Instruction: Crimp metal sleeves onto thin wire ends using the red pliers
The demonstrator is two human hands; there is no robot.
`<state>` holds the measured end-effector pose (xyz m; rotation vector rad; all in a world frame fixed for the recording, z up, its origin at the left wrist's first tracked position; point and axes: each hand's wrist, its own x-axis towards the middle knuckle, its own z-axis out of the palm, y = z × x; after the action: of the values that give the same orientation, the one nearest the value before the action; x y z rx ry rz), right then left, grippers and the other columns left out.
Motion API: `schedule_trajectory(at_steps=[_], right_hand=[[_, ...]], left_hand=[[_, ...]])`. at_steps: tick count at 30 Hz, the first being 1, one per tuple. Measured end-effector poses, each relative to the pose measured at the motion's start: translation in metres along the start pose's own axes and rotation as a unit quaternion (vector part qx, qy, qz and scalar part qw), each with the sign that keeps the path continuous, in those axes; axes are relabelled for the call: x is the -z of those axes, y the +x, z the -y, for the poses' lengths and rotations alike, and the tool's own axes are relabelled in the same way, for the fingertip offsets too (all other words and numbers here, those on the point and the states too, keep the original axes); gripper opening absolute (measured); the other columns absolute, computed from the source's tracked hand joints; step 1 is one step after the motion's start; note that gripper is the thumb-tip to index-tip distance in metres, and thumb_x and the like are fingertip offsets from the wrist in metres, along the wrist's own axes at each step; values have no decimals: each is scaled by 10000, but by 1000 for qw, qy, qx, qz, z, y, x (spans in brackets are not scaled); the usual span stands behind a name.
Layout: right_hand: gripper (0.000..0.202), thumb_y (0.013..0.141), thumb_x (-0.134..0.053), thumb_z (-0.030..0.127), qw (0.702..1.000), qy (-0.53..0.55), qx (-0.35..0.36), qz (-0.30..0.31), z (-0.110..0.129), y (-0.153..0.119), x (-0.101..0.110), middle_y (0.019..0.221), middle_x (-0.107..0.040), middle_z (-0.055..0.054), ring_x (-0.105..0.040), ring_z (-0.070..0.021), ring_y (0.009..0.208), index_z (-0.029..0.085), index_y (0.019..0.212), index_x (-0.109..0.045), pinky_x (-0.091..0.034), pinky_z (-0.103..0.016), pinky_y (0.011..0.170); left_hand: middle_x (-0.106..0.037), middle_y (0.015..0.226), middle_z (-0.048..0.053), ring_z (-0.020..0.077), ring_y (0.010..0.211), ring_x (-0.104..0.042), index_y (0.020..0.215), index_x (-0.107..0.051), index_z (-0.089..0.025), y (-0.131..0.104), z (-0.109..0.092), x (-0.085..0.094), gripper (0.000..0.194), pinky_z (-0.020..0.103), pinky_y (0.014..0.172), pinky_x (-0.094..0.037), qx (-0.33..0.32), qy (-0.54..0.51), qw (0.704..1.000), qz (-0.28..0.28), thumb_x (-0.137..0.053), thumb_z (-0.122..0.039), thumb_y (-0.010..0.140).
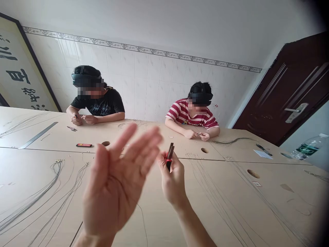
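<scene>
The left hand (118, 188) is lifting its palm toward the camera, blurred, with its fingers spread and nothing lying in it. Beside it, the right hand (174, 180) is gripping a pair of pliers (170, 156) above the table (159, 219), their metal tips pointing upward and the red and black handles sitting inside the fist. The left fingertips are appearing just beside the right hand; whether they are touching is hard to tell.

On the tabletop, a thick bundle of wires (52, 185) is curving along the left, and more thin wires (214, 195) are running across the right. Farther off, a small red and black packet (84, 145) is lying near a round hole (105, 143), and a metal ruler (39, 134) is lying at the far left. A pen (263, 150) is resting by a paper (262, 154) on the right, near a water bottle (309, 147).

Across the table, a person in black (102, 103) and a person in stripes (194, 115) are sitting with their hands on small items. Behind them, a tiled wall (144, 79) is standing beside a dark door (290, 92).
</scene>
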<state>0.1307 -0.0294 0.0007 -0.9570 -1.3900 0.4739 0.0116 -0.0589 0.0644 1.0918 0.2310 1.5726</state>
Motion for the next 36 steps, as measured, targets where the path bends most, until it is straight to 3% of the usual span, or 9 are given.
schedule_trajectory(at_steps=[3,5,7,12,14,17,25,31,36], right_hand=[[178,971,-485,303,997,55,-23,46,10,-7,-4,698,-459,32,-453,-118,637,215,816,-480,-409,-242,605],[174,967,-489,292,994,75,-14,73,16,-10,-5,710,-466,31,-458,-118,642,216,812,-467,-408,-246,612],[151,963,-485,270,994,70,8,82,19,-12,-5,745,-490,21,-480,-124,667,217,822,-464,-407,-252,617],[137,957,-492,244,997,33,41,56,15,-9,2,805,-510,2,-511,-141,732,222,827,-455,-417,-266,640],[141,967,-487,257,997,35,36,51,12,-7,5,802,-506,2,-503,-142,726,221,833,-459,-424,-273,655],[140,977,-484,283,998,30,32,38,8,-3,10,789,-507,2,-487,-142,714,219,852,-482,-427,-282,672],[184,978,-490,331,999,-16,30,18,8,0,12,761,-495,3,-462,-143,692,213,838,-494,-405,-278,639],[198,978,-486,326,999,-38,36,14,6,1,12,755,-504,3,-461,-150,716,215,814,-474,-400,-287,658],[188,973,-487,319,996,-69,53,2,4,2,12,746,-514,4,-468,-155,715,217,816,-479,-398,-287,650]], left_hand=[[-609,1348,-41,181,1340,-470,1149,-687,-361,14,4,9,459,317,1087,-433,-118,69,987,-87,-262,-473,1017],[-575,1389,-48,168,1388,-401,1149,-686,-335,21,12,16,429,310,1148,-349,-129,97,981,-105,-294,-453,1020],[-579,1387,-21,182,1371,-424,1157,-684,-296,24,21,21,401,328,1146,-346,-92,119,983,-105,-341,-448,1013],[-675,1198,94,237,1114,-614,1040,-709,-171,23,31,26,410,343,959,-489,90,230,969,-21,-438,-472,971],[-699,969,69,184,876,-635,945,-705,-170,21,31,26,414,289,797,-507,116,314,942,12,-434,-482,968],[-568,696,-3,116,597,-467,833,-654,-189,20,32,26,440,245,589,-414,100,407,908,25,-387,-508,977],[-317,559,-58,109,526,-278,722,-493,-201,13,32,22,426,240,498,-273,105,414,904,20,-358,-515,976],[-309,583,-63,102,530,-260,727,-480,-200,15,34,22,240,232,481,-229,134,395,909,-4,-413,-304,933],[-304,573,-67,98,518,-239,716,-456,-204,15,32,23,203,224,461,-205,146,413,899,5,-424,-270,905]])
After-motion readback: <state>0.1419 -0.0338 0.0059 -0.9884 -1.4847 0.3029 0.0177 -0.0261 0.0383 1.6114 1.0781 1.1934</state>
